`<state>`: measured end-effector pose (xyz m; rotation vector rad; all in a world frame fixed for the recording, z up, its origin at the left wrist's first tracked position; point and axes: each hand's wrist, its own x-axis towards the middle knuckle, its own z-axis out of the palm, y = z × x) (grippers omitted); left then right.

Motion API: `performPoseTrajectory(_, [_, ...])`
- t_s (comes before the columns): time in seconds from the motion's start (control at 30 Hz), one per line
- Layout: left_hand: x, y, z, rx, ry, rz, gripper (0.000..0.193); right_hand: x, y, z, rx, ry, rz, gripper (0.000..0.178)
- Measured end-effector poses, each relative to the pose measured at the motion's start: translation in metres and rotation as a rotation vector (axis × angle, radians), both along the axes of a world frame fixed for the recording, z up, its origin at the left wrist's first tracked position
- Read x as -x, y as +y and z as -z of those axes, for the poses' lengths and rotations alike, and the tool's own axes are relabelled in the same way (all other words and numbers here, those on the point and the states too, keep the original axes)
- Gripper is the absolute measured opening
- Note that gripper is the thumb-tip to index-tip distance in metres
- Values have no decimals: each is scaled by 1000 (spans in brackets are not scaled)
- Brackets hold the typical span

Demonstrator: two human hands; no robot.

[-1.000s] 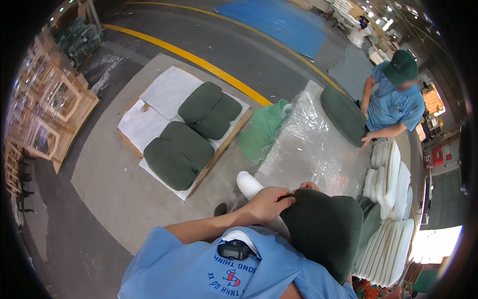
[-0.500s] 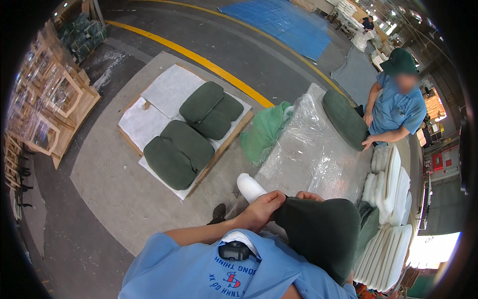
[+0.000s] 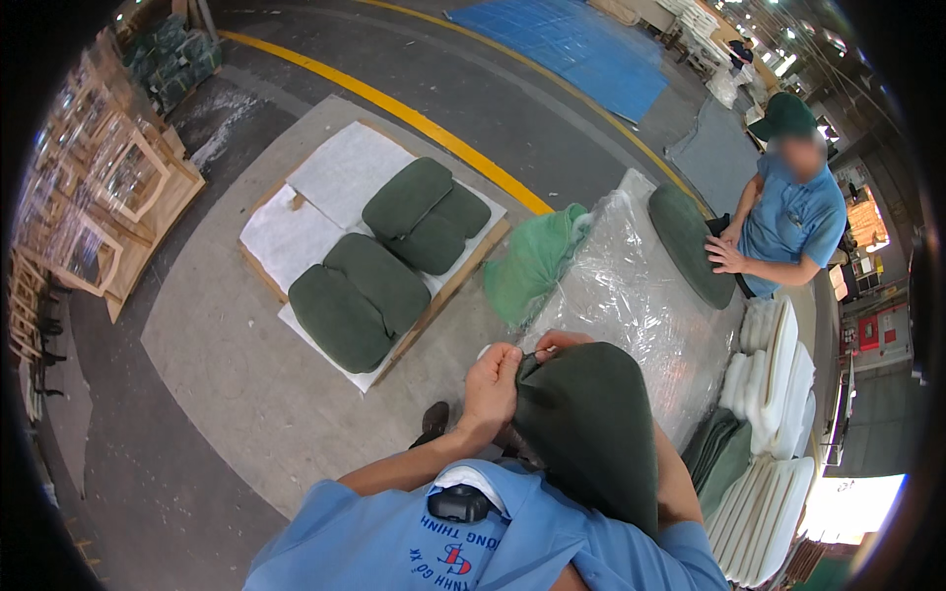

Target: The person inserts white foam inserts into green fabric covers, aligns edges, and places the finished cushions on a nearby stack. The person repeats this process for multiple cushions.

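A dark green fabric cushion (image 3: 591, 433) stands on its end close against my body. My left hand (image 3: 490, 389) is closed in a pinch on the top left corner of its cover. Beside it, my right hand (image 3: 564, 343) reaches round from behind the cushion and grips the same upper edge; most of its fingers are hidden, and the right forearm passes behind the cushion. Just past my left hand, a small bit of something white shows.
A plastic-wrapped table (image 3: 631, 286) lies ahead, with a green sack (image 3: 532, 261) at its left. Across it a co-worker (image 3: 793, 212) handles another green cushion (image 3: 685, 246). Green cushions (image 3: 345, 315) lie on a pallet at left. White pads (image 3: 769, 522) are stacked at right.
Both hands have moved up and left, bringing the cushion more upright. The white rounded piece by my left hand is now mostly covered. The co-worker's hand has shifted onto their cushion's face.
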<state>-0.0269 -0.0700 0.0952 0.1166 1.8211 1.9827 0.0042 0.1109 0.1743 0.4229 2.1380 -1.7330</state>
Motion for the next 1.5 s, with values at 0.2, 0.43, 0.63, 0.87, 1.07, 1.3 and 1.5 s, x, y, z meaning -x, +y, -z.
performPoseTrajectory(0.2, [29,-18,2,246,192,19,28,24,11,63,-15,199,-183,18])
performPoseTrajectory(0.43, [49,9,84,158,25,21,31,30,37,151,373,302,-105,18])
performPoseTrajectory(0.63, [53,5,122,272,312,108,32,40,28,162,-276,-79,27,21])
performPoseTrajectory(0.87, [90,-24,90,161,17,723,56,-76,52,95,-314,-30,146,41])
performPoseTrajectory(1.07, [99,-21,81,369,241,1163,56,-311,19,-31,25,-16,582,47])
performPoseTrajectory(1.3, [77,-2,74,268,256,1064,44,-396,-81,-69,-198,-126,601,74])
performPoseTrajectory(1.5, [68,8,60,228,300,1051,50,-361,-106,-23,-521,56,745,75])
